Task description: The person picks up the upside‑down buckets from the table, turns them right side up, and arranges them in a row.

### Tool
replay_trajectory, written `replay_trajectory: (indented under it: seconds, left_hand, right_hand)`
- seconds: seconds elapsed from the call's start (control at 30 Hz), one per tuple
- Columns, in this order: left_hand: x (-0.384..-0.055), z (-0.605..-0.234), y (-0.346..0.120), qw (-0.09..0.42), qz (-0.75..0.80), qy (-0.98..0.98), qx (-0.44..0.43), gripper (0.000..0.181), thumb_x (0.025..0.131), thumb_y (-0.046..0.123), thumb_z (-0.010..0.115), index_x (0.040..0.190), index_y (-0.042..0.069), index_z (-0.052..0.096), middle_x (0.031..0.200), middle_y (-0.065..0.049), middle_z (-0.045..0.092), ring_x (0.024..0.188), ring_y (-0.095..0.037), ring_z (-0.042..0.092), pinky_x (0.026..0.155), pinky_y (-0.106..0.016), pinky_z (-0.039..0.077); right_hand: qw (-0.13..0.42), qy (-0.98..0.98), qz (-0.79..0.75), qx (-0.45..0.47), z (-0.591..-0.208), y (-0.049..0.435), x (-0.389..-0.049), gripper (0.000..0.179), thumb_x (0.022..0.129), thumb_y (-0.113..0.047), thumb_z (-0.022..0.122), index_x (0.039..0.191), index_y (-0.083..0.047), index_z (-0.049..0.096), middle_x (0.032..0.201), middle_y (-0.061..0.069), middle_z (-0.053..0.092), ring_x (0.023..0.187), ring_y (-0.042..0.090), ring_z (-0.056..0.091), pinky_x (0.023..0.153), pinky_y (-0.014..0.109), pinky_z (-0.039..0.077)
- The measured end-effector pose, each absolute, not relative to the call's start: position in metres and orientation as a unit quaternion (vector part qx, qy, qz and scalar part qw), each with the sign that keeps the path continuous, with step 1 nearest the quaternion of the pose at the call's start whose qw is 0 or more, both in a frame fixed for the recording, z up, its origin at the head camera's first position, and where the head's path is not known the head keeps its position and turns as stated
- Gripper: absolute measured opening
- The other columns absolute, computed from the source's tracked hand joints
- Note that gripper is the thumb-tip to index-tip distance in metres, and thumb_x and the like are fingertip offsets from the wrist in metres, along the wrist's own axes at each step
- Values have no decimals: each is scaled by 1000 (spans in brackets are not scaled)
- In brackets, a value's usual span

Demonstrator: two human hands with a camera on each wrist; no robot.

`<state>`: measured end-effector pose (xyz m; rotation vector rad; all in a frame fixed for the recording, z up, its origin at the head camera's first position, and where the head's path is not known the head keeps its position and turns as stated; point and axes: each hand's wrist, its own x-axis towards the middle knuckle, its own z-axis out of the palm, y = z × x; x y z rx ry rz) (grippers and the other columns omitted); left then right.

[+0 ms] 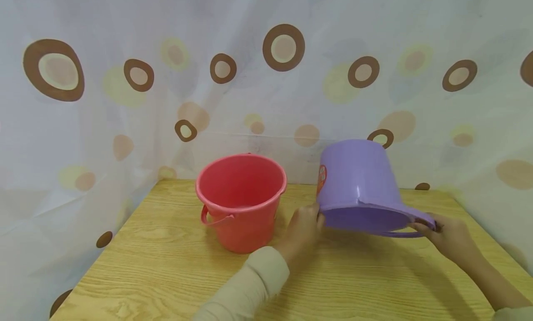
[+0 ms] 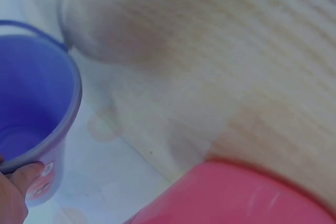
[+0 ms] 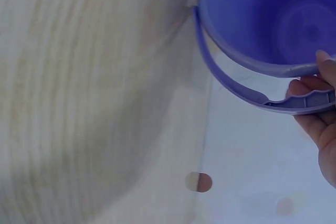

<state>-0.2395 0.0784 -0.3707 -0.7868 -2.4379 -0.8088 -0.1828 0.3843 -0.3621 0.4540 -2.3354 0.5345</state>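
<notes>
A purple bucket [image 1: 358, 173] is held tilted above the table, its mouth turned down toward the person. My left hand [image 1: 303, 228] grips its rim on the left side; in the left wrist view the thumb [image 2: 29, 174] lies on the outer wall by a red sticker [image 2: 43, 179]. At the right, my right hand [image 1: 449, 237] holds the rim together with the bucket's handle [image 3: 236, 87]. The inside of the purple bucket [image 3: 262, 14] shows nothing in it in the right wrist view. A red bucket [image 1: 245, 224] stands upright left of the left hand, untouched.
The wooden table [image 1: 175, 274] carries the red bucket, whose handle [image 1: 216, 221] hangs down at its front left. Behind and at the sides hangs a pale curtain [image 1: 250, 103] with brown rings and spots. The purple bucket is close to the back curtain.
</notes>
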Motion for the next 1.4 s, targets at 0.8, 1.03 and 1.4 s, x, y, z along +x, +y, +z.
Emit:
replay_trajectory:
  seconds: [0.8,1.03,1.4]
  left_hand:
    - [-236,-336,75,240,-282,-884,-287,26,83,8,56,105,-2,65,56,-1,57,51,-7,45,44,-14,36]
    - [-236,-325,71,234,-267,-885,-301,47,81,8,56,126,-4,54,56,0,55,52,-6,41,43,-14,36]
    - [-243,-309,68,164,-338,-880,-289,26,80,4,55,58,11,42,53,6,34,49,-4,35,41,-11,27]
  right_hand:
    - [143,-949,261,101,-312,390,-179,22,86,-21,65,97,-2,69,72,-15,70,59,-3,54,52,20,41]
    - [79,-951,285,83,-298,390,-180,31,91,-22,59,106,4,63,81,-2,73,73,-4,65,62,18,49]
    - [79,-935,329,107,-287,389,-184,23,90,-13,59,100,8,61,75,-8,69,70,1,66,62,20,54]
